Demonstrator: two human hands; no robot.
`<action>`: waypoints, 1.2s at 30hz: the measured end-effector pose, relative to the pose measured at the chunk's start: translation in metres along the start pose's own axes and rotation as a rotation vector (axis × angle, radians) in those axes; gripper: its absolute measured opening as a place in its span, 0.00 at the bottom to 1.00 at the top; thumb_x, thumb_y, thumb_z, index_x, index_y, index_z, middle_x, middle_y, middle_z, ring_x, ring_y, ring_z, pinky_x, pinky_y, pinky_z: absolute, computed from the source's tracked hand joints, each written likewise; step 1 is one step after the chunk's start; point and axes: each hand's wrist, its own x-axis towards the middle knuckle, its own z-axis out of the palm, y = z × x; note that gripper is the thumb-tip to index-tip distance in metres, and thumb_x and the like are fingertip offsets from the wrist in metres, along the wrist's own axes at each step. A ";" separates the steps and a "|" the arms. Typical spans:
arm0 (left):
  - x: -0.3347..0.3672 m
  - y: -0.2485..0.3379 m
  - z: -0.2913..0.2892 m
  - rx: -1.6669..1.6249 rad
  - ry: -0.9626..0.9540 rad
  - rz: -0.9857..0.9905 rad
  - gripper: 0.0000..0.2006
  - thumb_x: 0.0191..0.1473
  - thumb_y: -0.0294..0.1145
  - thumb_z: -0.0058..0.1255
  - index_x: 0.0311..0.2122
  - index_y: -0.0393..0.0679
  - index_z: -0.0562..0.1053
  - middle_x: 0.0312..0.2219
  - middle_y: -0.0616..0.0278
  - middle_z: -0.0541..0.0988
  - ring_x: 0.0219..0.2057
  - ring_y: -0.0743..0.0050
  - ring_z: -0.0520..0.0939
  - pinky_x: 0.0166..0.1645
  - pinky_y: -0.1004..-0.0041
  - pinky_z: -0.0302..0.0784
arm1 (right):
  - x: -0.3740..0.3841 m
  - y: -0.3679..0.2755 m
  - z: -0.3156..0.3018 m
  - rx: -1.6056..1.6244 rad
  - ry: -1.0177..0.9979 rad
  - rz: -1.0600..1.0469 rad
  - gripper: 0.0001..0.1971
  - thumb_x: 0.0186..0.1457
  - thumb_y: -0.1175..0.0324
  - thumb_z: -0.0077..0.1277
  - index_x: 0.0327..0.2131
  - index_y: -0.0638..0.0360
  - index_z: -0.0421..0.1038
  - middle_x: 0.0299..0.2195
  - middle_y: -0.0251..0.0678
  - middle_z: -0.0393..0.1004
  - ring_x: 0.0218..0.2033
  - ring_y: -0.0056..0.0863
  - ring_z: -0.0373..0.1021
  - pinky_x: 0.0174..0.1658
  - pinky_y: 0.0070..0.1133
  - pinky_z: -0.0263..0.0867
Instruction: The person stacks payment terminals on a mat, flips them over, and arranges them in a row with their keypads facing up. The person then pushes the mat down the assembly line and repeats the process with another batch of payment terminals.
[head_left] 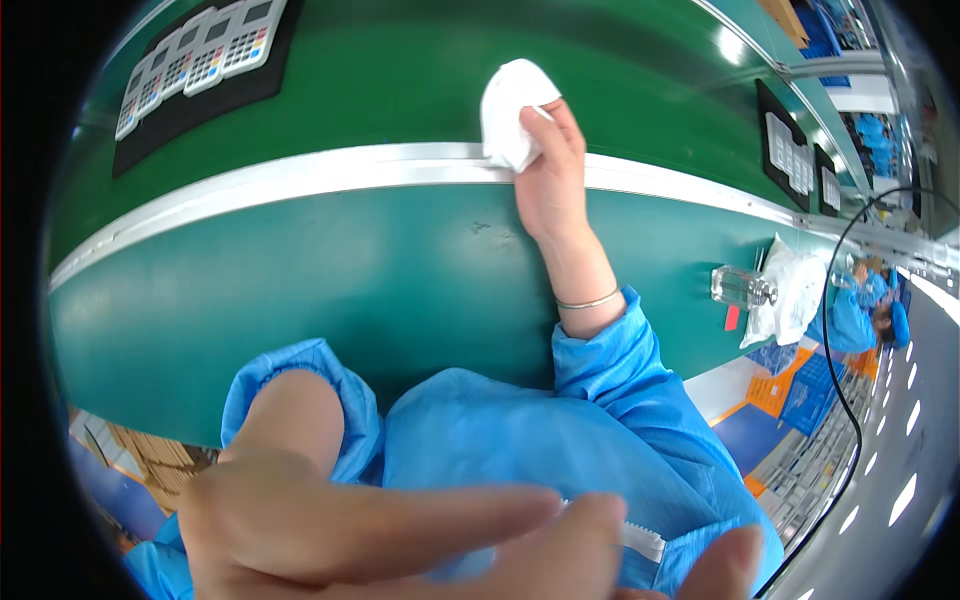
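My right hand (555, 170) reaches out over the metal rail at the bench's far side. Its thumb and fingers are closed on a white wiping cloth (508, 112), folded into a soft pad. The cloth hangs partly over the rail and the green belt beyond. Large and blurred, my left hand (390, 530) is raised very close to the camera at the lower edge. Its fingers stretch to the right and stand apart, and nothing shows in them.
A silver rail (330, 172) divides the teal bench top (300, 270) from the green belt (390, 70). Several white keypad devices (205, 60) lie on a black mat at far left, others at far right. A glass bottle (738, 287) and white bag (790, 290) are on the right. A black cable (835, 370) hangs there.
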 end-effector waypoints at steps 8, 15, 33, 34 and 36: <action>-0.017 0.004 0.007 -0.181 0.153 -0.076 0.09 0.62 0.48 0.43 0.45 0.70 0.72 0.33 0.73 0.76 0.27 0.74 0.75 0.28 0.73 0.68 | 0.000 0.006 -0.006 -0.037 -0.032 -0.034 0.21 0.60 0.67 0.46 0.55 0.63 0.62 0.49 0.35 0.71 0.50 0.28 0.69 0.52 0.27 0.66; -0.037 -0.011 0.022 -0.330 0.323 -0.009 0.07 0.62 0.46 0.42 0.42 0.67 0.72 0.32 0.70 0.77 0.26 0.73 0.75 0.28 0.72 0.69 | 0.005 0.001 -0.014 0.027 -0.054 -0.015 0.18 0.61 0.69 0.46 0.53 0.63 0.64 0.51 0.39 0.71 0.52 0.31 0.68 0.56 0.29 0.63; -0.044 0.011 0.056 0.410 -0.360 -0.153 0.09 0.46 0.39 0.54 0.31 0.49 0.80 0.26 0.63 0.81 0.32 0.66 0.81 0.37 0.65 0.76 | -0.002 0.002 -0.012 -0.023 0.046 0.002 0.22 0.60 0.63 0.49 0.56 0.61 0.62 0.53 0.36 0.66 0.56 0.28 0.62 0.60 0.28 0.55; -0.048 0.010 0.076 0.441 -0.370 -0.145 0.09 0.46 0.39 0.54 0.31 0.49 0.80 0.26 0.63 0.81 0.32 0.66 0.81 0.37 0.65 0.76 | 0.000 0.008 -0.026 0.003 0.028 -0.011 0.22 0.60 0.63 0.49 0.56 0.61 0.62 0.53 0.36 0.66 0.56 0.28 0.62 0.60 0.28 0.55; -0.051 -0.005 0.118 0.736 -0.178 -0.305 0.10 0.47 0.40 0.53 0.33 0.49 0.79 0.31 0.59 0.79 0.41 0.59 0.78 0.42 0.61 0.73 | 0.010 0.023 -0.060 -0.317 0.062 -0.241 0.21 0.60 0.62 0.48 0.53 0.60 0.64 0.50 0.36 0.68 0.54 0.28 0.63 0.58 0.29 0.57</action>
